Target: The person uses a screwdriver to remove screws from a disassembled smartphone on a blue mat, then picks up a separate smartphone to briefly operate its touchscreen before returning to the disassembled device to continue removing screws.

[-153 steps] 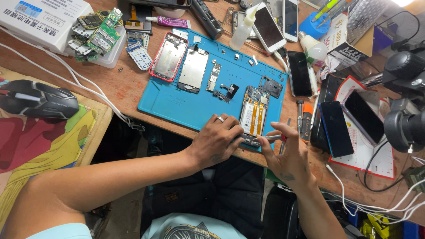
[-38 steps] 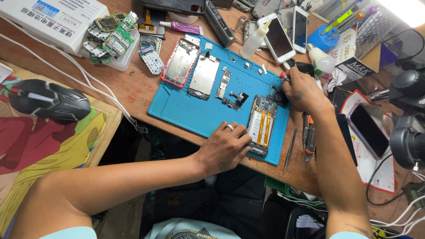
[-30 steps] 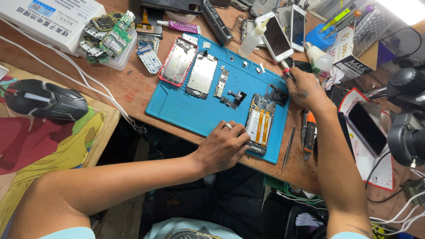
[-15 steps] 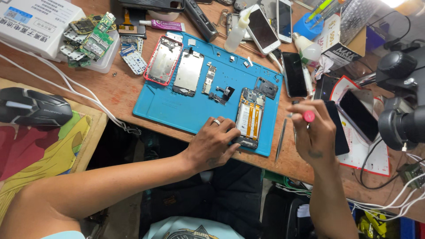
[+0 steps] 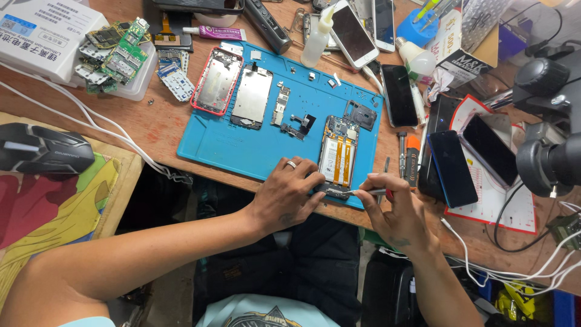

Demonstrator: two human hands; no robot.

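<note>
Left hand [image 5: 289,192]: fingers curled down onto the near end of the opened phone [image 5: 338,158], pinning it against the blue work mat [image 5: 242,145]; a ring shows on one finger. Right hand [image 5: 392,209]: closed in a pinch on a thin screwdriver [image 5: 370,192] with a red end, its metal tip pointing left at the bottom edge of the opened phone, just beside the left fingertips.

Against the frame half a second earlier: the right hand was raised clear of the mat with the red-ended tool held up beside the phone; it has now come down and the tip is at the phone's lower end. A second or so back that hand was reaching to the far right corner of the mat. The left hand has stayed on the phone throughout.

Opened phone lies at the near right corner of the mat, inner parts and yellow strips facing up. Further along the mat: a red-rimmed phone shell [image 5: 216,80], a metal back plate [image 5: 251,97], small loose parts between.

Surface: a cluttered wooden bench [image 5: 157,121]. Dark phones [image 5: 452,168] lie right of the mat, a white squeeze bottle [image 5: 317,37] beyond it, green circuit boards [image 5: 115,54] in a tray far left, a black mouse [image 5: 42,157] on a colourful pad, a microscope [image 5: 551,151] at the right edge.
</note>
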